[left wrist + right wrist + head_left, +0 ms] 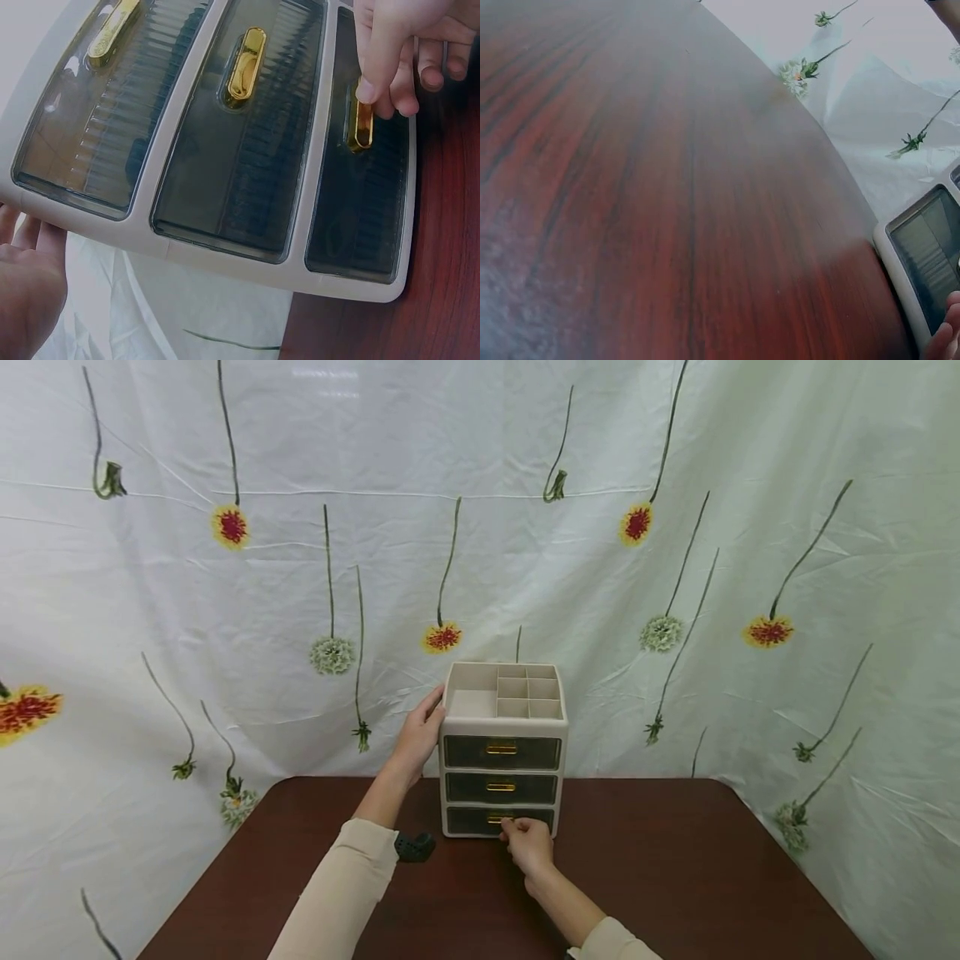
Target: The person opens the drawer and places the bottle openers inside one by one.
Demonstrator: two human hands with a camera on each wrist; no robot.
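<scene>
A cream desktop organizer (504, 723) with three dark see-through drawers stands upright on the table. Each drawer front has a gold handle, and all three drawers look closed. My left hand (418, 735) rests against the organizer's left side near the top, its fingers lying along the wall; part of this hand (30, 289) also shows in the left wrist view. My right hand (531, 845) is at the bottom drawer (467, 821), thumb and fingers pinching its gold handle (361, 124). Only a few fingertips (946, 330) of that hand appear in the right wrist view.
The dark reddish-brown table (637, 860) has rounded back corners. Behind it hangs a white cloth (510, 577) printed with flowers. The organizer's open top (474, 702) has one large compartment and several small ones. A dark band (415, 847) is on the left wrist.
</scene>
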